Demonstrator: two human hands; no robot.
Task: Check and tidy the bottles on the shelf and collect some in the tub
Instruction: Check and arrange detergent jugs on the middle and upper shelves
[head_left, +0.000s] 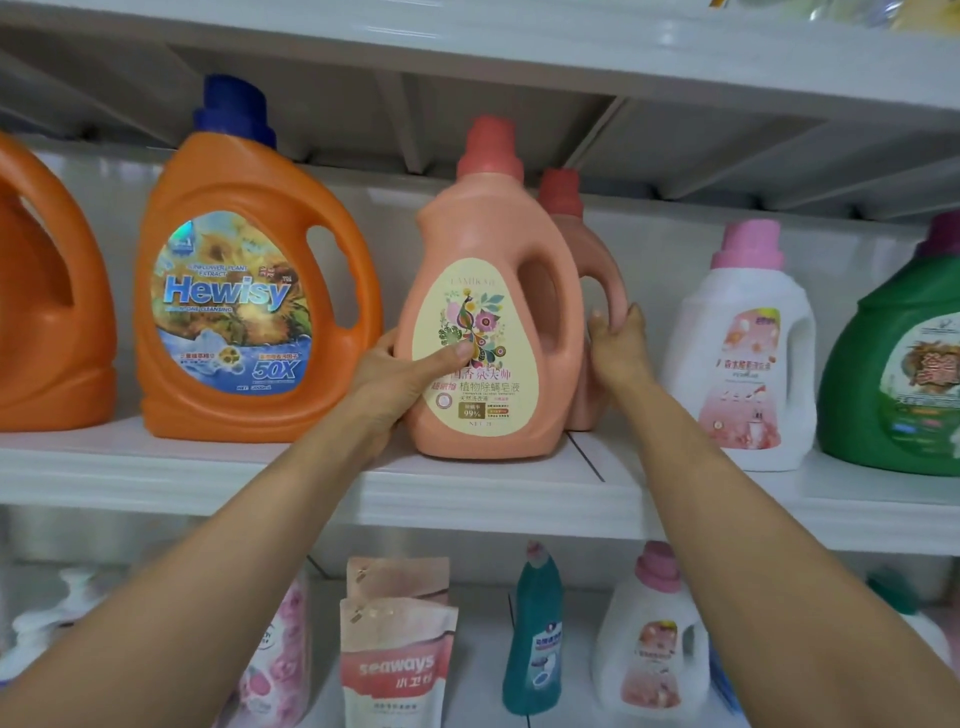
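Note:
A salmon-pink detergent bottle (488, 312) with a cream label stands at the front of the white middle shelf (467, 488). My left hand (400, 379) holds its left side, thumb across the label. Behind it stands a second salmon-pink bottle (587, 270), partly hidden. My right hand (618, 348) grips that rear bottle's handle. No tub is in view.
Two orange bottles stand left: the orange Hewisy bottle (249, 291) and another orange bottle (47, 312). A white bottle with pink cap (748, 353) and a green bottle (898, 358) stand right. Below are refill pouches (395, 654), a teal bottle (535, 634) and a white bottle (654, 634).

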